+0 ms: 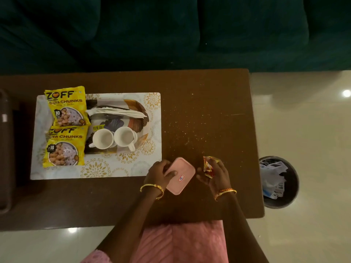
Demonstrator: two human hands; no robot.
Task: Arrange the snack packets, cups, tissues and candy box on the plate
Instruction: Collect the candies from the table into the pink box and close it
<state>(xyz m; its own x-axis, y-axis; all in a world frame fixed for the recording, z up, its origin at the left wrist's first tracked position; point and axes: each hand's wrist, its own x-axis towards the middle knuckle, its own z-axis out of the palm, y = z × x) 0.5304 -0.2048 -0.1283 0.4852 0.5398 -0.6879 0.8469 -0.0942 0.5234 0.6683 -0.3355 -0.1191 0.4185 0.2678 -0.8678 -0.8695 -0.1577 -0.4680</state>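
A pink candy box (182, 176) with its lid on lies on the brown table, near the front edge. My left hand (160, 172) grips its left side, thumb on the lid. My right hand (214, 173) holds red and gold candy wrappers (208, 166) just right of the box. Further left, a patterned plate (136, 109) rests on a white and gold mat (121, 168). Two yellow snack packets (66, 107) (64, 147) overlap the plate's left side. Two white cups (103, 138) (125, 136) stand on the plate, with white tissues (115, 111) behind them.
Crumbs are scattered over the table (209, 114) to the right of the mat. A dark waste bin (279, 182) with paper in it stands on the floor past the table's right edge. A dark green sofa (171, 31) runs behind the table. A dark object (5, 149) sits at the far left.
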